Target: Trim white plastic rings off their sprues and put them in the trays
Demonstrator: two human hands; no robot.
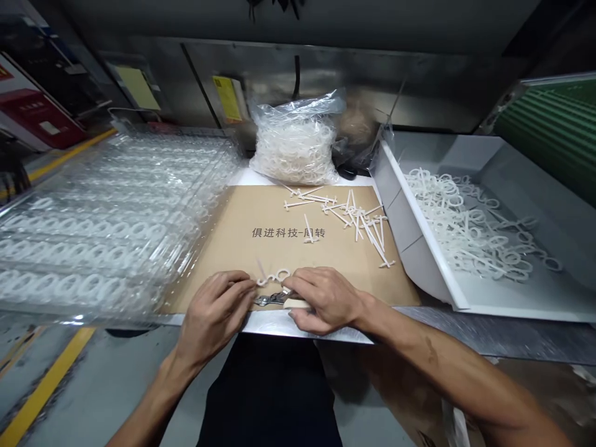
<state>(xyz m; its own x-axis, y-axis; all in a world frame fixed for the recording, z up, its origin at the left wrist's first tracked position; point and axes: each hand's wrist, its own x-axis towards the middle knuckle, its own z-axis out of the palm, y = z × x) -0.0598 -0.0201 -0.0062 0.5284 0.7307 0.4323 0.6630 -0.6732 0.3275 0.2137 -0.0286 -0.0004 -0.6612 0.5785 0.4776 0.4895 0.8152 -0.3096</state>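
My right hand (326,300) is closed around the pale handles of a pair of nippers (269,300), whose metal jaws point left toward my left hand (215,309). The fingers of my left hand are pinched together on a white plastic ring part (283,274). Part of this piece is hidden by the fingers, and a thin stem rises from it, blurred. Just above the nippers, the open loops of the piece lie over the brown cardboard sheet (223,248). Farther back on the cardboard are several white plastic sprues (372,230) with thin stems.
On the right stands a grey bin (423,242) with a heap of white ring parts (465,223). Clear trays (186,155) with rows of white rings fill the left. A clear bag (295,146) of white parts sits at the back, near a metal wall (354,68).
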